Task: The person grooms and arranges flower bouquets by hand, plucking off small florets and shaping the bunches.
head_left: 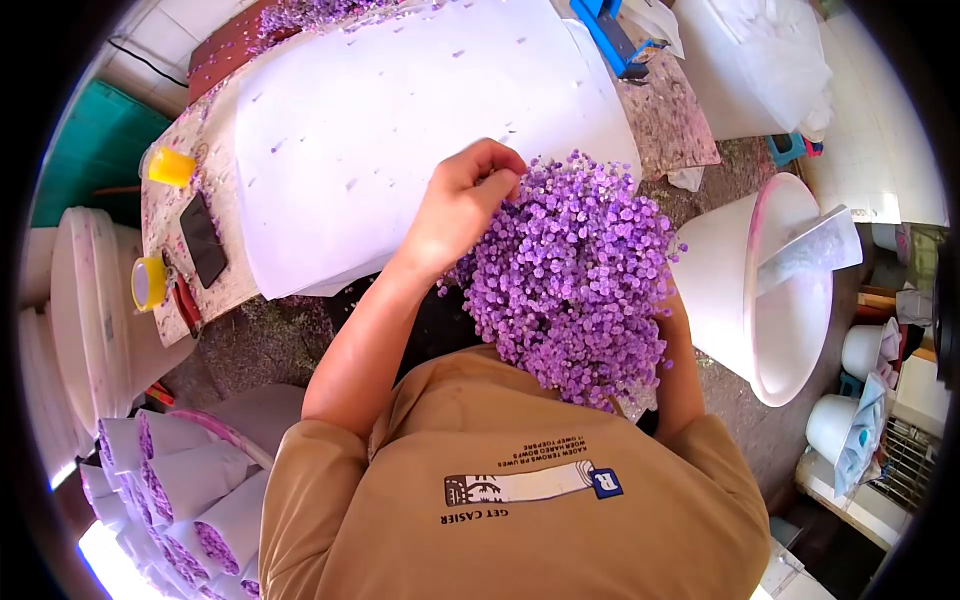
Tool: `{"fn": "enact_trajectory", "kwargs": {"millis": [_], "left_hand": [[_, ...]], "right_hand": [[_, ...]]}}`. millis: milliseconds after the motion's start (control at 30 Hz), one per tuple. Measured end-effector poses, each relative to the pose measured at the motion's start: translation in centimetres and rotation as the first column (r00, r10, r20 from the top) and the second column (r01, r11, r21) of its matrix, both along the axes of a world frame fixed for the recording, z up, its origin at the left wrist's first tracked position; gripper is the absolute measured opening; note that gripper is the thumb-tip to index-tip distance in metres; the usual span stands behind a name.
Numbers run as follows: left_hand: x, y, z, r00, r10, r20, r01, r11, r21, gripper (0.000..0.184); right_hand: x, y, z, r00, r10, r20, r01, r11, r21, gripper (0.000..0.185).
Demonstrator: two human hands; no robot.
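A full bunch of purple baby's breath (575, 280) is held up in front of my chest, its flower heads facing the camera. My left hand (475, 185) is at the bunch's upper left edge, fingers curled in and thumb against the index finger. Whatever is pinched there, if anything, is too small to make out. My right forearm (680, 350) runs in behind the flowers from the right. The blossoms cover my right hand and the stems, with the bunch resting over where that hand is.
White paper sheets (420, 120) scattered with petals cover the table. On its left lie a phone (203, 240), yellow tape rolls (149, 284) and red-handled pliers (187, 304). A blue tool (610, 35) sits at the back. White buckets (740, 290) flank me; paper-wrapped bunches (190, 480) fill the lower left.
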State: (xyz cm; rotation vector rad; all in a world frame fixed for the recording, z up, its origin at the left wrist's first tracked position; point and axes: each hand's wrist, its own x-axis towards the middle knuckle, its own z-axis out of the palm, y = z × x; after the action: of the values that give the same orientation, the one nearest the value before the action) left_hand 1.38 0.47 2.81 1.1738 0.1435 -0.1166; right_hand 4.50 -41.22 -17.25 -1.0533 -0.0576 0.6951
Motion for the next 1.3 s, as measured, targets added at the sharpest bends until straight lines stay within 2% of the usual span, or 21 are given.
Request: {"fn": "enact_trajectory", "kwargs": {"millis": [33,67,100,167,200,267,333,367,433,467,567,733,800,833,867,900,933,1033,1133,1267,1300], "left_hand": [[0.4,-0.4,-0.4,0.995,-0.003,0.097,-0.022,0.967,0.253,0.016],[0.6,-0.8,-0.6,0.982,-0.030,0.189,-0.066,0.873,0.484,0.017],[0.6,-1.1,0.0,0.979,-0.055,0.196,-0.071,0.810,0.582,0.018],[0.7,-1.4,-0.2,0.977,-0.088,0.197,-0.058,0.772,0.633,0.017],[0.7,-1.5,-0.5,0.974,-0.121,0.193,-0.045,0.729,0.683,0.016],[1.0,-1.4,-1.1,0.972,-0.119,0.203,-0.058,0.717,0.695,0.014],[1.2,-0.9,-1.8,0.986,0.031,0.167,-0.100,0.900,0.425,0.016],[1.3,-0.2,-1.8,0.986,0.029,0.164,-0.098,0.899,0.427,0.016],[1.5,1.4,-1.5,0.984,-0.077,-0.163,0.085,0.996,0.042,0.020],[1.5,1.1,-1.8,0.984,-0.075,-0.163,0.083,0.996,0.044,0.020],[1.3,0.0,-2.2,0.987,-0.120,0.109,0.031,0.803,0.596,0.023],[1.3,-0.5,-2.5,0.986,-0.166,0.028,0.108,0.751,0.652,0.020],[1.4,-0.6,-3.1,0.999,0.007,0.054,-0.031,0.888,0.458,0.021],[1.7,0.1,-3.2,0.998,0.008,0.055,-0.032,0.888,0.459,0.021],[2.1,1.3,-3.1,0.996,-0.025,-0.081,0.043,0.973,0.228,0.022],[2.2,2.0,-3.0,0.975,-0.089,-0.205,0.086,0.996,-0.025,0.022],[2.4,1.7,-3.0,0.975,-0.087,-0.205,0.084,0.996,-0.024,0.022],[2.9,0.8,-3.9,0.993,-0.099,0.059,0.045,0.802,0.595,0.024],[3.0,0.1,-2.9,0.990,-0.138,0.038,0.070,0.694,0.717,0.023],[3.0,-0.1,-3.0,0.992,-0.116,0.052,0.047,0.714,0.698,0.020],[3.1,0.0,-3.8,0.992,-0.082,0.095,0.008,0.796,0.605,0.020]], "right_hand": [[0.2,-0.3,-0.6,0.990,0.054,-0.128,-0.006,0.939,0.345,0.045],[0.2,-0.1,-0.2,0.991,0.054,-0.126,-0.008,0.939,0.345,0.045],[0.2,0.5,0.8,0.995,0.047,0.092,-0.041,0.997,-0.063,0.044],[0.1,1.9,2.8,0.948,0.126,0.292,0.022,0.890,-0.456,0.044],[0.0,2.6,3.7,0.939,0.123,0.322,0.052,0.874,-0.484,0.050],[0.1,3.1,4.4,0.923,0.135,0.360,0.080,0.849,-0.523,0.050],[0.1,3.3,4.6,0.918,0.138,0.372,0.087,0.844,-0.529,0.051],[0.1,3.4,4.5,0.915,0.140,0.377,0.090,0.843,-0.531,0.051],[0.2,3.5,4.4,0.914,0.143,0.380,0.089,0.842,-0.532,0.051],[0.3,3.6,4.3,0.912,0.145,0.384,0.090,0.842,-0.532,0.051],[0.3,3.4,4.3,0.910,0.149,0.386,0.087,0.844,-0.530,0.052],[-0.1,2.6,4.0,0.906,0.156,0.394,0.076,0.854,-0.514,0.053],[-0.3,1.7,3.1,0.929,0.132,0.346,0.027,0.908,-0.418,0.054],[-0.3,1.1,2.5,0.966,0.080,0.244,-0.017,0.968,-0.250,0.054],[-0.4,1.0,2.3,1.000,0.014,-0.026,-0.013,1.000,0.026,0.047],[-0.6,0.9,2.1,1.000,0.015,-0.026,-0.015,1.000,0.027,0.047],[-0.6,0.9,1.9,0.998,-0.041,-0.045,0.038,0.998,-0.056,0.044],[-0.5,2.0,3.0,0.996,-0.066,0.066,0.084,0.941,-0.327,0.043],[-0.2,2.7,4.1,0.971,0.046,0.233,0.069,0.884,-0.463,0.044],[-0.2,3.1,4.8,0.953,0.090,0.290,0.073,0.860,-0.506,0.046],[-0.2,3.1,5.0,0.950,0.096,0.296,0.073,0.857,-0.510,0.046]]}}
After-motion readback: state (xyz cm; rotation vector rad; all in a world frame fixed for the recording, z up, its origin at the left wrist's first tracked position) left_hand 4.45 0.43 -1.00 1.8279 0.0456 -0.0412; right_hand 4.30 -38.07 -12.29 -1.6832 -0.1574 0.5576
